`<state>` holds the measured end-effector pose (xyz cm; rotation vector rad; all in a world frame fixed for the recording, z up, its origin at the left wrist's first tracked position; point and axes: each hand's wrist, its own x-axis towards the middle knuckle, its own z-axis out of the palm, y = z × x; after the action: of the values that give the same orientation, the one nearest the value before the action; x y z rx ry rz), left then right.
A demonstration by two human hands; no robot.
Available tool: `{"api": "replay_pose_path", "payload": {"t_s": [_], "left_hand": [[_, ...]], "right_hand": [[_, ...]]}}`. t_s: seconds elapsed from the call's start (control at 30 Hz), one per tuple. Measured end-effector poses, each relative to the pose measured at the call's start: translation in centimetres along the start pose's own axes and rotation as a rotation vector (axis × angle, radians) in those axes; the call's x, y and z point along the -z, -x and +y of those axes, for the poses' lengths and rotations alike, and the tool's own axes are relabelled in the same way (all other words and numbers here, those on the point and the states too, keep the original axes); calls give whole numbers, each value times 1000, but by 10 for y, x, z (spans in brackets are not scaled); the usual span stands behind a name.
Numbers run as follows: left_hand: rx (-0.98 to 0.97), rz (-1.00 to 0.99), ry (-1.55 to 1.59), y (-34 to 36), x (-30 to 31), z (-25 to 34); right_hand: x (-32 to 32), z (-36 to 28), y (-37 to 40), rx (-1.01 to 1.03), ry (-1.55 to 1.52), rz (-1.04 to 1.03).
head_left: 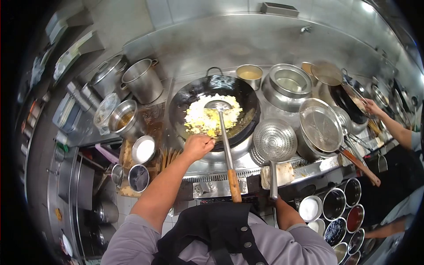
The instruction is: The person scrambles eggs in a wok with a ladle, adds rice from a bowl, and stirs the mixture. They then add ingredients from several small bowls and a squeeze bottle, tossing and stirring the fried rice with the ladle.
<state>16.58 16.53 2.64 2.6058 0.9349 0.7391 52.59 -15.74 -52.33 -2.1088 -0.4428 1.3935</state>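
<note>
Left hand [198,146] is clamped on the near rim of the wok [247,95], fingers curled down tight into a fist. Can't see if there's a handle or a cloth under the palm.

The right hand doesn't really show. Only the forearm [289,215] comes up from the sleeve towards the tail end of the skimmer [274,140] handle, so I can't tell what its fingers are doing or whether they're on anything.

The ladle [217,106] is parked bowl-down in the middle of the egg rice [207,118], shaft running back over the rim to the wooden grip [234,185], which nobody is holding. The rice is heaped centre-left in the wok, still yellow and a bit clumpy.

My read is that we're mid stir-fry, in a pause between stirs, with 1 hand steadying the pan. Whatever comes next needs a hand back on that wooden grip. It also needs the left to keep its firm hold, since the ladle is loose and could slide when the wok tips.

Around it there's a strainer [320,126] just right of the skimmer, 2 stock pots [141,79] at back left and seasoning bowls [334,204] down at the right. A co-worker's hand [373,107] is over a second wok [349,102] far right, well apart from all this.
</note>
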Motion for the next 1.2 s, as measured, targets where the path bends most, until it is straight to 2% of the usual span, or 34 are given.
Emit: {"api": "replay_pose_path", "payload": {"t_s": [0.07, 0.2, 0.27, 0.3, 0.4, 0.5, 0.6, 0.7, 0.8, 0.87, 1.2], "left_hand": [[-53, 22, 27, 2, -3, -1], [-18, -5, 37, -1, -1, 1], [-3, -22, 34, -1, -3, 0], [-2, -12, 19, -1, -3, -1], [3, 10, 9, 0, -5, -3], [-1, 10, 21, 0, -3, -3], [-6, 10, 18, 1, -4, -2], [15, 4, 19, 0, -2, 3], [3, 10, 33, 0, -3, 2], [16, -1, 31, 0, -3, 0], [-17, 43, 49, 1, -11, -8]], "right_hand": [[-7, 3, 1, -12, -28, 15], [-11, -5, -3, 117, 332, 42], [1, -40, 43, 192, 519, -1], [4, -37, 42, 218, 583, -23], [-3, -29, 29, 237, 466, 13], [-6, -20, 20, 117, 325, -12], [-4, -23, 28, 205, 474, -49], [-2, -62, 76, 72, 370, 6], [4, -77, 95, 102, 516, 2], [6, -78, 93, 191, 684, -73], [12, -114, 146, 184, 721, -22]]}}
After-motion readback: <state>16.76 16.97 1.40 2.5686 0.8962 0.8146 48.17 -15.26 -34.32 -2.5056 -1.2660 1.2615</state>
